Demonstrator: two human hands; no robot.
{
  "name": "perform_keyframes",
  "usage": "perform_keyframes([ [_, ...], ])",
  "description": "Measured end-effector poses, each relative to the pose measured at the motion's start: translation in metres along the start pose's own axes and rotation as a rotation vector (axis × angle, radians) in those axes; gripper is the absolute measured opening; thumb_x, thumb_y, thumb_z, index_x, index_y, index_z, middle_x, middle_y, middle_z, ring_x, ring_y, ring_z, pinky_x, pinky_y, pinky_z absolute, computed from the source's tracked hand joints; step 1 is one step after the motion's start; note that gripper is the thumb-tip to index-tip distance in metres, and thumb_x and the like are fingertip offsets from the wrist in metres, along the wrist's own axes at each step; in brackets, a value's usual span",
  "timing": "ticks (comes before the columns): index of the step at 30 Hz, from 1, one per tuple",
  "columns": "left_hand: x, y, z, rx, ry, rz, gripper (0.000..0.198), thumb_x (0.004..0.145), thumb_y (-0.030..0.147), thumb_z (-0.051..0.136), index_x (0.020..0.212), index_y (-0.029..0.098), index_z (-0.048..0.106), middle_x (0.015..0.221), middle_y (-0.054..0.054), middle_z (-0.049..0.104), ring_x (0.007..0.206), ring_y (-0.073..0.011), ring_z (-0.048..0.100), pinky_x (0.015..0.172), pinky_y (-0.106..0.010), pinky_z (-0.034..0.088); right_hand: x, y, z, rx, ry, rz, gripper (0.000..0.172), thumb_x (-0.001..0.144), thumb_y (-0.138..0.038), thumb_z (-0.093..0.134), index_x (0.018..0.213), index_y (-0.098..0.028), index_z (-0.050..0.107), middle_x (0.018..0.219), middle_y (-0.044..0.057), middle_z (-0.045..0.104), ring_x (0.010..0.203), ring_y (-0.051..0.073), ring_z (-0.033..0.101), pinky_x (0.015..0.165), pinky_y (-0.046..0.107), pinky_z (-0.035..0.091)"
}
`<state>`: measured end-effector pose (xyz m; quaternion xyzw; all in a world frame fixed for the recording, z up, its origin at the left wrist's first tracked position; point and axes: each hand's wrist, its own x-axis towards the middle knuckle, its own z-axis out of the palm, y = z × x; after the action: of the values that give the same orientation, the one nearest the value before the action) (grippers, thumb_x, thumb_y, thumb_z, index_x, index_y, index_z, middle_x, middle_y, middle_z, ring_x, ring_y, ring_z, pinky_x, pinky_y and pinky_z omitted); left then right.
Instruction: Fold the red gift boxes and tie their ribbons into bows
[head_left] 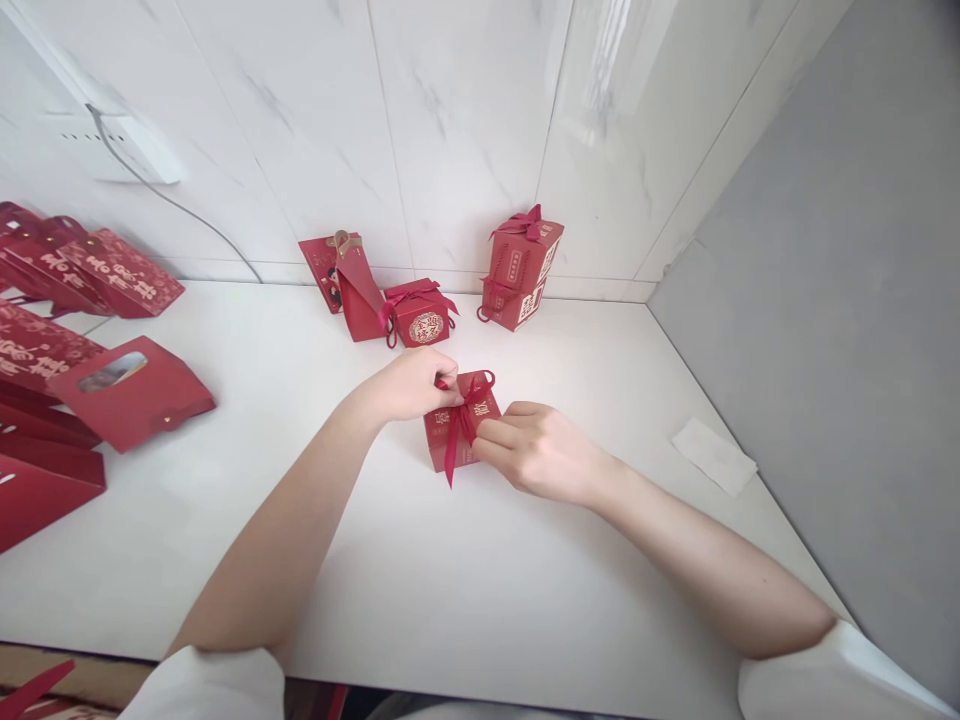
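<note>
A: Head view: where is the small red box?

B: Mid-tabletop, a little far of centre, standing on the white tabletop between the two hands. It has gold print on its top, and a dark red ribbon crosses it. One loop stands up at the far right corner and one tail hangs down the near face.

A: And the left hand?

B: It comes in from the near left, fingers curled, with the fingertips pressed together on the ribbon at the top left edge of the box.

A: The right hand?

B: It comes from the near right and touches the right side of the box. Its fingers are bent and bunched, pinching the ribbon near the knot.

A: What stands behind them?

B: Along the far wall there is a closed box with a bow and a round gold emblem. A tall red folded carton leans just to the left of it. To the right, well apart from it, are two stacked red boxes, the top one tilted and with a bow on top.

A: And at the sides?

B: On the left lie flat red cartons, one with a cut-out window, and further off are red printed bags. A white slip of paper lies near the right edge of the tabletop. A white power strip with a cable is on the tiled wall, far left.
</note>
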<state>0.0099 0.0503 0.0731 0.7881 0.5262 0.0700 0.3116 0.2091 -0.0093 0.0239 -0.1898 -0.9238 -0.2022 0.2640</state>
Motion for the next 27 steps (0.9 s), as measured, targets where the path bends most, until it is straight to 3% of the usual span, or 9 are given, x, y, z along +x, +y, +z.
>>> perform_keyframes([
  [6,0.001,-0.001,0.0,0.008,0.002,0.024,0.033,0.073,0.024,0.063,0.059,0.019,0.032,0.061,0.004,0.039,0.057,-0.0109,0.035,0.053,-0.027,0.027,-0.004,0.001,0.004,0.089,-0.091,0.012,0.034,0.093,0.001,0.034,0.07,-0.019,0.047,0.066,-0.002,0.046,0.053,0.013,0.028,0.056,0.029,0.028],
  [10,0.003,-0.009,-0.001,-0.059,-0.017,0.077,0.013,0.073,0.026,0.063,0.075,0.021,0.051,0.078,0.002,0.061,0.072,-0.0156,0.055,0.062,-0.028,0.04,-0.004,-0.002,0.006,0.157,-0.126,0.025,0.033,0.097,-0.004,0.036,0.071,-0.019,0.051,0.067,-0.002,0.05,0.054,0.013,0.034,0.057,0.028,0.031],
  [12,0.004,-0.014,-0.004,-0.126,-0.072,0.098,0.016,0.075,0.031,0.065,0.086,0.022,0.058,0.09,0.0,0.067,0.083,-0.0185,0.061,0.071,-0.031,0.045,-0.005,0.0,0.004,0.225,-0.146,0.054,0.029,0.098,-0.01,0.039,0.075,-0.018,0.055,0.07,-0.001,0.055,0.056,0.013,0.038,0.059,0.028,0.033],
  [15,0.002,-0.018,-0.011,-0.194,-0.138,0.095,0.025,0.078,0.041,0.065,0.094,0.022,0.064,0.099,-0.004,0.069,0.092,-0.0214,0.064,0.081,-0.034,0.048,-0.007,0.003,-0.007,0.377,-0.176,0.066,0.025,0.099,-0.024,0.047,0.077,-0.018,0.059,0.069,-0.001,0.058,0.057,0.012,0.041,0.06,0.027,0.034],
  [19,-0.003,-0.019,-0.021,-0.197,-0.137,0.055,0.031,0.08,0.047,0.064,0.1,0.023,0.065,0.105,-0.004,0.069,0.098,-0.0223,0.063,0.086,-0.036,0.048,-0.007,0.007,-0.025,0.511,-0.199,0.102,0.03,0.098,-0.037,0.052,0.075,-0.019,0.06,0.059,-0.004,0.053,0.051,0.011,0.035,0.057,0.026,0.031],
  [27,-0.013,-0.021,-0.035,-0.066,-0.076,-0.016,0.04,0.079,0.054,0.064,0.108,0.026,0.065,0.109,-0.005,0.068,0.097,-0.0223,0.063,0.082,-0.033,0.048,-0.01,0.021,-0.036,0.434,-0.195,0.223,0.029,0.102,-0.032,0.043,0.086,-0.019,0.064,0.067,-0.001,0.059,0.051,0.01,0.04,0.059,0.028,0.033],
])
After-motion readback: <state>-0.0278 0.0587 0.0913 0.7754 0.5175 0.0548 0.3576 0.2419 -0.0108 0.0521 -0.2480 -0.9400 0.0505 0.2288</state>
